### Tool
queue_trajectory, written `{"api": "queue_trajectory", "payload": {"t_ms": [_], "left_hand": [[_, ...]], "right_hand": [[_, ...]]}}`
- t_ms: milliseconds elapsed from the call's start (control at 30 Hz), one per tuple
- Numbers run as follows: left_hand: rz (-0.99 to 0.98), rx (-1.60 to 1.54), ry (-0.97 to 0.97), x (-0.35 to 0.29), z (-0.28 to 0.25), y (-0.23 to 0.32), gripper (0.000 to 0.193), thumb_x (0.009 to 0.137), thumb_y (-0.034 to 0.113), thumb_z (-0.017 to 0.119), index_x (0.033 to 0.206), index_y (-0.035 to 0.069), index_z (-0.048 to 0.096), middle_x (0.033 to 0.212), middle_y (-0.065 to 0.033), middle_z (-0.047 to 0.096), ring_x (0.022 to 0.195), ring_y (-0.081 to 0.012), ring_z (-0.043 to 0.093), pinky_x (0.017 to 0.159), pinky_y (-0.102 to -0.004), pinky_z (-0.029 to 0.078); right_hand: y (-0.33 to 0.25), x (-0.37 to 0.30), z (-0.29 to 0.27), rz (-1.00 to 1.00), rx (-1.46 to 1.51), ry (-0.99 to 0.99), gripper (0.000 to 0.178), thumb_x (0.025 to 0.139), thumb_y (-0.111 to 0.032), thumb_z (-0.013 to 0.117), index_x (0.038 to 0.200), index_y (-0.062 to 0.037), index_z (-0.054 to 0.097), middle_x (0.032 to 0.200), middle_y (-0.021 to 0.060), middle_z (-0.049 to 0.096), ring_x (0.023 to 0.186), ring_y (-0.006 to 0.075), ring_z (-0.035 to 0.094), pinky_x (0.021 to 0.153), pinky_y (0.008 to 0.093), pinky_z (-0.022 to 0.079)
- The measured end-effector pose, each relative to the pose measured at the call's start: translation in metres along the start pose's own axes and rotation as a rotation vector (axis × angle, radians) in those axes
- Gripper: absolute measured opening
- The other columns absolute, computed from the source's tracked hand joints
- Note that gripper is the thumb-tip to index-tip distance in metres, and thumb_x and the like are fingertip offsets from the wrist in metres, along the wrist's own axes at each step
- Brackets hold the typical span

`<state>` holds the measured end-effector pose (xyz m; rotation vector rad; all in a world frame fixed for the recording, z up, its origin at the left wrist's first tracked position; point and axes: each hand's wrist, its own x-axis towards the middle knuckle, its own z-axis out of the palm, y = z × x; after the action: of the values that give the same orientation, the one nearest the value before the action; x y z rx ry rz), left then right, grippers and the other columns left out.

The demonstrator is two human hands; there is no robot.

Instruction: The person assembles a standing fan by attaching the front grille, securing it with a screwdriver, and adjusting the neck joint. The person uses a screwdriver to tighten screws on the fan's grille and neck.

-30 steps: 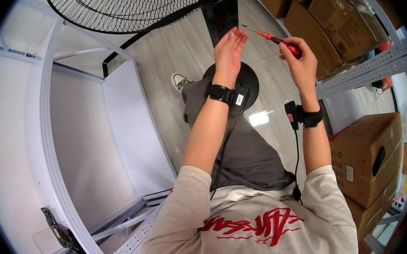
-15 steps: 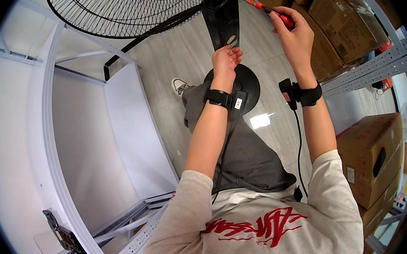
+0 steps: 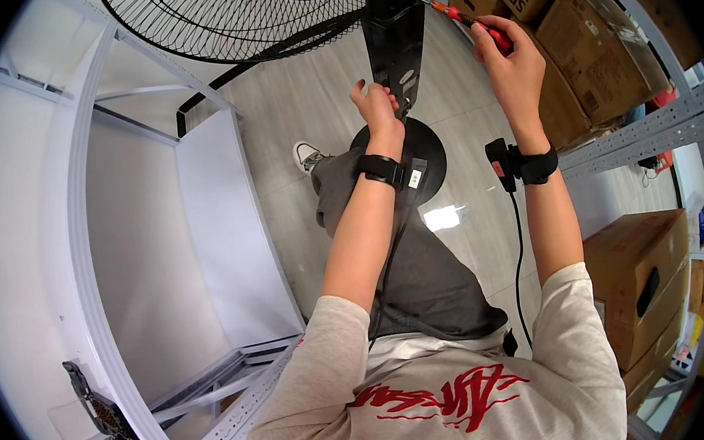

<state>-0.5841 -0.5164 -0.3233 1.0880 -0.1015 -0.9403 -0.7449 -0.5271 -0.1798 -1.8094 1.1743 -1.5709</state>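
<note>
A black stand fan rises ahead of me; its column is tilted slightly, with an oval grey patch low on its face. My left hand is at the column's lower left edge, thumb stretched away and the other fingers loosely bent. Whether those fingertips press on the column is hard to see. In my right hand is a screwdriver with a red and black handle. Its thin shaft points left, and the tip is at the column's right side. Below, the round black fan base stands on the floor.
The wire fan guard spreads across the upper left. Cardboard boxes fill a metal rack on the right, with another box lower down. White shelving stands at left. A black cable hangs from my right wrist.
The fan column and guard have shifted a little right in view. My left hand has moved slightly left and down, its thumb now apart. The screwdriver stays in my right hand.
</note>
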Motion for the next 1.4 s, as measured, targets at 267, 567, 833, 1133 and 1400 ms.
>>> {"api": "queue_trajectory", "payload": {"t_ms": [267,567,833,1133,1400], "left_hand": [[0.036,-0.029,-0.171,-0.006,0.0025,0.0104,0.057,0.087,0.006,0.039,0.144,0.01,0.036,0.07,0.0011,0.044,0.054,-0.0068,0.039,0.045,-0.0221,0.033],[-0.011,-0.079,-0.265,0.0004,0.0012,0.0091,0.063,0.085,0.004,0.039,0.148,0.011,0.034,0.067,0.0031,0.042,0.054,-0.0053,0.037,0.045,-0.021,0.031],[-0.014,-0.075,-0.236,-0.0038,0.0062,0.0099,0.057,0.088,0.006,0.037,0.144,0.011,0.042,0.066,0.0052,0.04,0.052,-0.0036,0.034,0.045,-0.02,0.028],[-0.018,-0.084,-0.254,0.001,0.0031,0.0094,0.059,0.085,0.003,0.041,0.144,0.008,0.039,0.066,0.0024,0.042,0.053,-0.0061,0.038,0.045,-0.021,0.031],[-0.009,-0.088,-0.245,0.0016,0.0022,0.0087,0.057,0.086,0.004,0.041,0.143,0.007,0.039,0.067,0.0022,0.043,0.054,-0.0065,0.039,0.046,-0.0216,0.032]], "right_hand": [[-0.0007,0.0034,-0.0028,0.047,0.029,-0.016,0.023,0.089,-0.017,0.068,0.102,0.0015,0.069,0.083,0.0076,0.069,0.07,0.0112,0.068,0.06,0.0249,0.056],[-0.0034,0.0038,-0.0031,0.079,-0.002,-0.013,0.024,0.089,-0.019,0.068,0.102,0.0011,0.069,0.079,0.0069,0.07,0.069,0.0104,0.068,0.061,0.0246,0.056],[-0.0025,0.0041,-0.0042,0.063,-0.01,-0.01,0.024,0.089,-0.019,0.069,0.102,0.0007,0.069,0.08,0.0072,0.07,0.068,0.0105,0.068,0.061,0.0245,0.055],[-0.0003,0.0072,-0.0048,0.059,-0.01,-0.017,0.024,0.089,-0.019,0.069,0.102,0.0002,0.069,0.08,0.0071,0.071,0.067,0.0105,0.068,0.06,0.0243,0.054],[-0.0014,0.007,-0.005,0.04,-0.012,-0.041,0.023,0.089,-0.019,0.068,0.102,-0.0002,0.069,0.081,0.007,0.07,0.067,0.011,0.068,0.06,0.0246,0.054]]}}
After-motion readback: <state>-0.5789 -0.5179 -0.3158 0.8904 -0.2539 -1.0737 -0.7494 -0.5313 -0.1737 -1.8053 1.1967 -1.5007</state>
